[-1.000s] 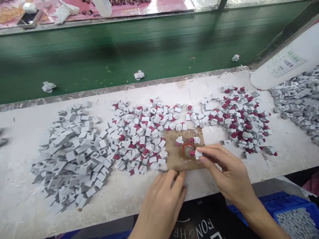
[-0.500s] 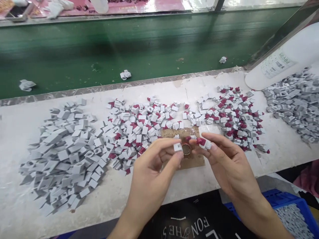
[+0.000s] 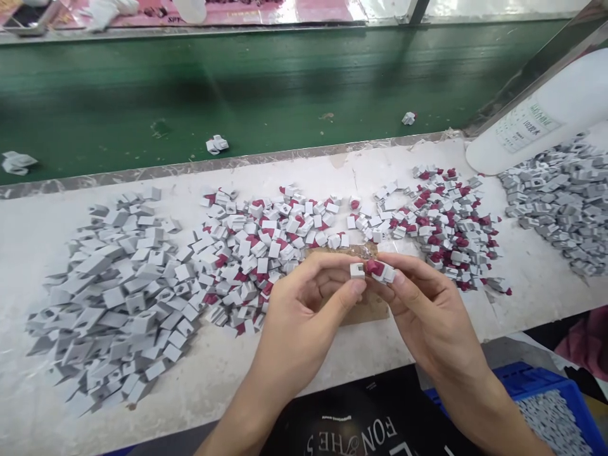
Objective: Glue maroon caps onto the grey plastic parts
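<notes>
Between the thumb and forefinger of my left hand [image 3: 308, 310] is a small light-grey plastic block [image 3: 357, 271] with a notch on its right side. My right hand [image 3: 432, 310] pinches a grey-and-maroon plastic piece [image 3: 380, 271], its maroon end pointing left at the notch. The two pieces are very close; I cannot tell whether they touch. Beneath the hands lies a brown cardboard piece [image 3: 365, 313], mostly covered by them. Behind the hands spreads a pile of grey blocks with maroon parts [image 3: 266, 234], and another mixed pile [image 3: 446, 221] lies to the right.
Plain grey blocks [image 3: 118, 297] are heaped at the left, more grey parts [image 3: 565, 196] at the far right. A white bottle [image 3: 532, 120] leans there. A green conveyor belt [image 3: 285, 82] beyond the table carries several small pieces. A blue crate [image 3: 582, 405] stands lower right.
My hands have come together, bringing the grey block and the grey-and-maroon piece close to each other. The pieces on the green belt have shifted left.
</notes>
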Available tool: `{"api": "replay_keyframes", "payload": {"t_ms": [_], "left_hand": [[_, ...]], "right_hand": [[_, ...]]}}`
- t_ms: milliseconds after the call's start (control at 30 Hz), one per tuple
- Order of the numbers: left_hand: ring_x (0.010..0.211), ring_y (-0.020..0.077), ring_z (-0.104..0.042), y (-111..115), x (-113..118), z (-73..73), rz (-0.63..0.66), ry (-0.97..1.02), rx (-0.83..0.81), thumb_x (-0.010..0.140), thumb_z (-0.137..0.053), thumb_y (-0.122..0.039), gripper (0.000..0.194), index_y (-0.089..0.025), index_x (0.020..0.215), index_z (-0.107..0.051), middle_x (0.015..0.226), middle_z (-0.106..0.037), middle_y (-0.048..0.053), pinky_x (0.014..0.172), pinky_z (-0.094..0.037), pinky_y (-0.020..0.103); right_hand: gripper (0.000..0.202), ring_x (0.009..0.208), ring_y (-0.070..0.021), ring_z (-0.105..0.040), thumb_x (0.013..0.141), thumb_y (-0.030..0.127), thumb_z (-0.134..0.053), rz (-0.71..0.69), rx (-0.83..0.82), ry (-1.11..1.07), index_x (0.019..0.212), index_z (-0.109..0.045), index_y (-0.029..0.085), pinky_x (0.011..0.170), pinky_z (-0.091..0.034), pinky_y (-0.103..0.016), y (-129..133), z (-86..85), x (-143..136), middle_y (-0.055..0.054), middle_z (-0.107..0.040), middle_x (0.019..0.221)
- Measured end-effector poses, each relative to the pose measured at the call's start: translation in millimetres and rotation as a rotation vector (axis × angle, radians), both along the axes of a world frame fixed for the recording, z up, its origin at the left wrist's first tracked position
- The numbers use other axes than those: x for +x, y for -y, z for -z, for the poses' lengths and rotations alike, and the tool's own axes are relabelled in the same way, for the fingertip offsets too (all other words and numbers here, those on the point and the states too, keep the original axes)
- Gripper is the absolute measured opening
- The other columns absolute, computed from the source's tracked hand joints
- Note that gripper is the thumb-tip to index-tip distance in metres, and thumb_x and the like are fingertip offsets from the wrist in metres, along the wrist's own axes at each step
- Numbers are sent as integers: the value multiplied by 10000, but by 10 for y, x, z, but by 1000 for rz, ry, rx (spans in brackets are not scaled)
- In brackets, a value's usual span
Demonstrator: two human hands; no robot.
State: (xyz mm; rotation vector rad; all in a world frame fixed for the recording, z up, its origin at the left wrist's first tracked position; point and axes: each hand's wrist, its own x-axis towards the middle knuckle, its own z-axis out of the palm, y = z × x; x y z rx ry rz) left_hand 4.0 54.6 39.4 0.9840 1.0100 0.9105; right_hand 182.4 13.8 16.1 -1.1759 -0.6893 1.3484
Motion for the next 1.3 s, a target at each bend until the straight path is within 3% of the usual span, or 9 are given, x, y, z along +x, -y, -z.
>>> {"api": "replay_keyframes", "payload": {"t_ms": [333,433,533,667,800,967,1100,1233,1300], "left_hand": [[965,196,-864,-88,-75,37,46,-94,134,1059,-842,-177,138,-293,1108,-898,1075,-882,16,850,-744,285],[904,206,-861,-253,-132,-36,85,-136,158,1039,-865,-216,88,-288,1083,-885,997,-879,15,788,-733,298],[886,241,-865,-568,-145,-103,176,-243,214,1036,-846,-266,84,-265,1117,-872,988,-891,43,763,-725,350],[938,256,-828,-1263,11,-133,150,-496,367,992,-851,-194,95,-218,1082,-869,1054,-896,82,844,-678,394],[1077,288,-779,-2041,334,-13,-16,-785,309,935,-822,-29,160,-148,1040,-810,1149,-871,165,1033,-615,470],[1223,359,-738,-2677,688,281,-58,-871,249,931,-801,-25,129,-128,999,-764,1284,-842,261,1192,-500,627],[1321,357,-720,-2856,761,387,-58,-881,248,995,-759,-72,68,-141,997,-758,1301,-841,229,1227,-485,614],[1562,413,-564,-2723,616,232,-86,-871,322,1019,-723,-74,166,-112,1174,-767,1532,-744,235,1316,-417,630],[1502,378,-634,-2520,499,86,-36,-804,391,1014,-738,-41,268,-136,1263,-765,1522,-768,204,1292,-479,589]], "right_hand": [[147,882,-188,-784,1101,305,-860,-92,178,323,1171,-980,354,751,-677,-299,-116,-42,91,-33,-816,947],[147,837,-191,-789,1095,307,-865,-136,187,309,1174,-976,360,694,-679,-308,-266,-123,123,-28,-828,935],[162,930,-222,-849,1110,333,-842,-259,184,341,1217,-962,355,790,-746,-377,-535,-214,212,-41,-895,1057],[270,1071,-267,-854,1111,260,-795,-339,246,710,1348,-920,298,955,-752,-504,-1254,-265,494,-89,-900,1259],[436,1266,-311,-803,1086,26,-593,-86,196,1181,1382,-876,174,1207,-624,-566,-2298,-110,838,-151,-828,1422],[473,1392,-407,-735,884,-35,-758,-119,112,1215,1305,-882,141,1343,-495,-653,-3180,167,953,-195,-752,1568],[231,1303,-403,-779,901,7,-787,-111,112,1097,1055,-886,147,1309,-547,-675,-3253,232,848,-182,-857,1200],[234,1085,-275,-865,1080,148,-716,-135,158,890,1268,-855,128,1065,-739,-506,-2932,102,711,-153,-874,1152],[257,1090,-243,-878,1120,239,-730,-161,204,699,1333,-845,154,1068,-750,-466,-2660,-19,630,-138,-885,1222]]}}
